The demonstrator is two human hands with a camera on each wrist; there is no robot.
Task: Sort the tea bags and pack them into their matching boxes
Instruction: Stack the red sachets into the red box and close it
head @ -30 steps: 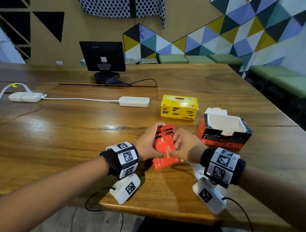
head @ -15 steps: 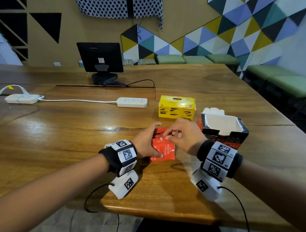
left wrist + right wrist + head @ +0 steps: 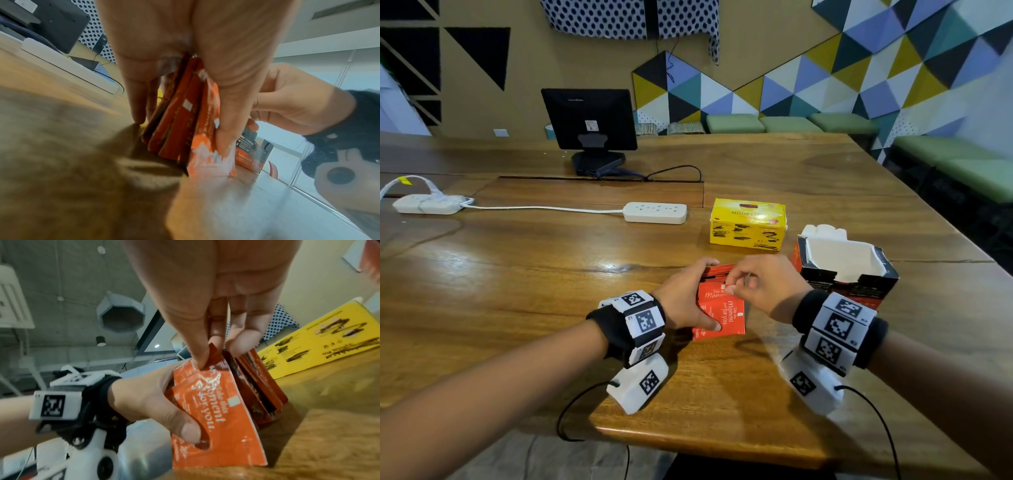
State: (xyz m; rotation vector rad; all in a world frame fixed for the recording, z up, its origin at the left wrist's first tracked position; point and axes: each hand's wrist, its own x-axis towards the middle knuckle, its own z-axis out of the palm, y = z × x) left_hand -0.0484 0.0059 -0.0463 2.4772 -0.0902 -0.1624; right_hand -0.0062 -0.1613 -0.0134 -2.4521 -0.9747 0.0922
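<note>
My left hand (image 3: 685, 301) grips a stack of red tea bags (image 3: 722, 313), thumb across the front sachet and fingers behind, standing the stack on edge on the tabletop (image 3: 517, 291) near its front edge. My right hand (image 3: 763, 284) pinches the top edge of one sachet in that stack between thumb and forefinger (image 3: 216, 331). The open red box (image 3: 846, 270) sits just to the right of my hands, toward the right edge of the tabletop, its white inside showing. The closed yellow box (image 3: 748, 224) lies beyond the stack, farther from the front edge, just left of the red box. A white power strip (image 3: 655, 212) lies left of the yellow box.
</note>
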